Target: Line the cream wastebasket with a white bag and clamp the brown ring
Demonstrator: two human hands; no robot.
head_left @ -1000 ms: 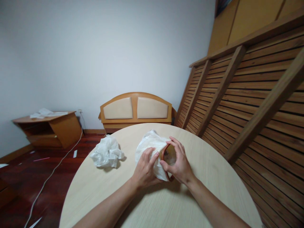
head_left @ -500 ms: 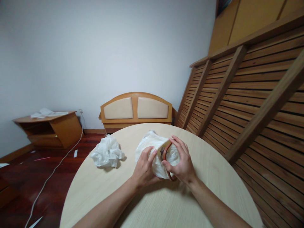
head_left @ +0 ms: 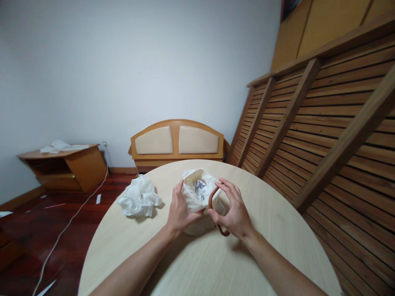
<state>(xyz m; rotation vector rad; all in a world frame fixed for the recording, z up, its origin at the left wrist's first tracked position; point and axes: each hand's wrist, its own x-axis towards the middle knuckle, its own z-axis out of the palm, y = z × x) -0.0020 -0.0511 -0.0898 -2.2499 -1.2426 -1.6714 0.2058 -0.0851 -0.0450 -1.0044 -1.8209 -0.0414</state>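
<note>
A white plastic bag (head_left: pixel 193 199) stands at the middle of the round table with its mouth turned up, and something silvery and crinkled (head_left: pixel 200 188) shows inside it. My left hand (head_left: pixel 180 211) is wrapped round the bag's left side, thumb across its near face. On the right, my right hand (head_left: pixel 231 209) has thumb and fingers curled on a curved brown handle (head_left: pixel 211 199) that lies against the bag's right side. What the handle is fixed to is mostly hidden. Left of both hands rests a crumpled white plastic bag (head_left: pixel 140 197).
The round pale wooden table (head_left: pixel 277 246) fills the front. Slatted wooden panels (head_left: pixel 324 135) lean at the right, and a padded headboard (head_left: pixel 177 139) stands behind. At the left are a low cabinet (head_left: pixel 83 164) and a white cable (head_left: pixel 70 224) on the dark floor.
The held bag has been turned so its mouth faces up and the silvery thing inside shows. A tan, dark-marked surface beside the handle is out of sight. My left hand has shifted slightly left.
</note>
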